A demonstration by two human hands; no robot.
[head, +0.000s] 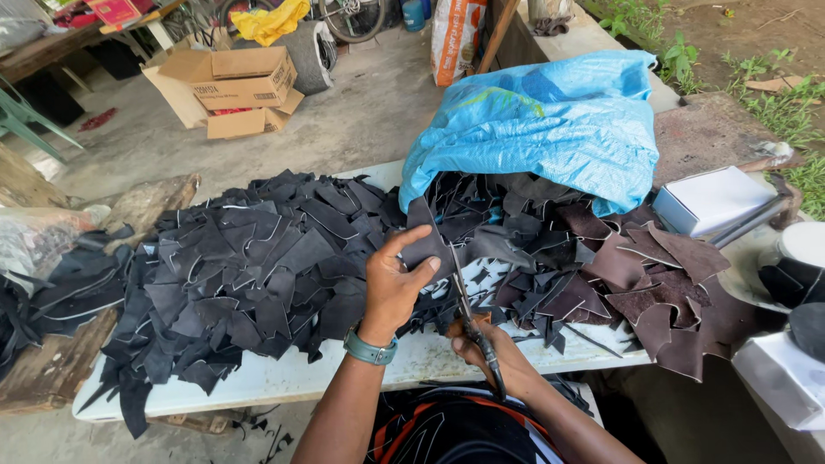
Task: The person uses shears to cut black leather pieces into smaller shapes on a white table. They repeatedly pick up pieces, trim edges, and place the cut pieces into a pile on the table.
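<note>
My left hand (pixel 394 283) pinches a dark grey leather scrap (pixel 427 245) above the white table (pixel 284 378). A teal watch sits on that wrist. My right hand (pixel 485 348) grips a pair of scissors (pixel 468 305), whose blades point up into the scrap's lower edge. A large heap of black leather offcuts (pixel 249 266) lies left of my hands. To their right lie brown leather pieces (pixel 653 283).
A blue plastic sack (pixel 550 125) spills dark scraps at the table's back. A white box (pixel 713 198) and a hammer sit at the right. Cardboard boxes (pixel 236 86) stand on the concrete floor behind. More black scraps lie on a wooden bench at left.
</note>
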